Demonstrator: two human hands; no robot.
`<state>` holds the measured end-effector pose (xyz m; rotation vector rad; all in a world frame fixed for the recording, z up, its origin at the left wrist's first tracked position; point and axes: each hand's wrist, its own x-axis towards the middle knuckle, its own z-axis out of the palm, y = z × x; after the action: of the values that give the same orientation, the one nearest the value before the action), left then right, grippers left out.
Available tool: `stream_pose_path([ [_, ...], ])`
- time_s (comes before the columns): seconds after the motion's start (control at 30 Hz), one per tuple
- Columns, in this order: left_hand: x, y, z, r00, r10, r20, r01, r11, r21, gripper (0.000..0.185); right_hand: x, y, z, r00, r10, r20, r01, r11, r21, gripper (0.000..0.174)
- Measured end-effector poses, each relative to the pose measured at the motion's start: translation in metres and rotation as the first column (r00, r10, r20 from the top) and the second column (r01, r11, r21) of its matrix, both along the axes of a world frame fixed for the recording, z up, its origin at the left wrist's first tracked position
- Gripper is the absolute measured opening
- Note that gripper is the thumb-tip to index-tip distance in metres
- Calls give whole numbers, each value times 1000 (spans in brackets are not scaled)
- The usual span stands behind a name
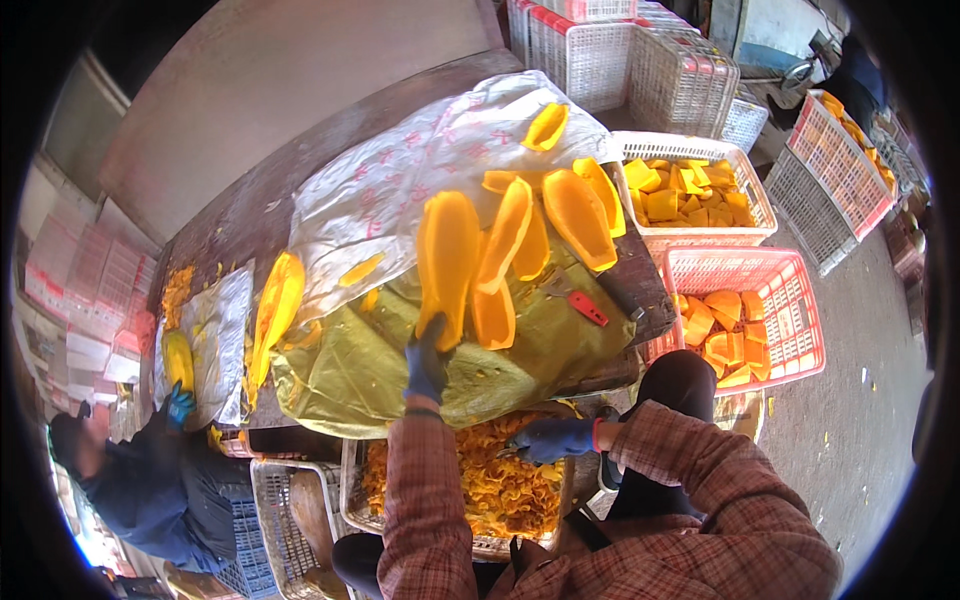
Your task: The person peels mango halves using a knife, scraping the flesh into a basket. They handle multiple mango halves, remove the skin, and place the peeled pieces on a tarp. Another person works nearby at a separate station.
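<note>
My left hand [427, 366], in a dark blue glove, grips the lower end of a long peeled, hollowed squash half [448, 255], slightly blurred. Beside it lie more hollowed halves, among them a narrow one [504, 236] and a broad one [577, 217]. Over a crate of orange peelings and pulp [495, 480], my right hand [551, 441] is closed around a small tool, mostly hidden, with a bit of metal showing at its fingers. A peeler with a red handle [586, 307] rests on the olive-yellow sheet [360, 390] covering the table's near side.
Squash chunks fill a white crate [694, 232] and partly fill a pink crate [780, 337] at the right. At the left, a co-worker's gloved hand [180, 405] touches another squash [178, 360]. Stacked crates [589, 67] stand behind. Below left, a crate [281, 517] holds whole squash.
</note>
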<state>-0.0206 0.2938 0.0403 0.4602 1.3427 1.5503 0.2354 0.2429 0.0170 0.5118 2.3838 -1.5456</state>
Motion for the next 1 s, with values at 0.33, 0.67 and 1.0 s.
stream_pose_path([
  [0.33, 35, -10, -55, 63, -61, -996, -53, 996, -65, 53, 20, 14, -43, 964, -75, -255, 67, 997, -41, 19],
  [0.67, 106, -266, -123, 387, -410, -826, -13, 893, -450, 32, 25, 23, -26, 798, -63, -600, 124, 990, 62, 29],
  [1.0, 167, -301, -139, 439, -207, -874, -54, 965, -256, 31, 36, 13, -48, 915, -73, -397, 79, 997, -2, 42],
])
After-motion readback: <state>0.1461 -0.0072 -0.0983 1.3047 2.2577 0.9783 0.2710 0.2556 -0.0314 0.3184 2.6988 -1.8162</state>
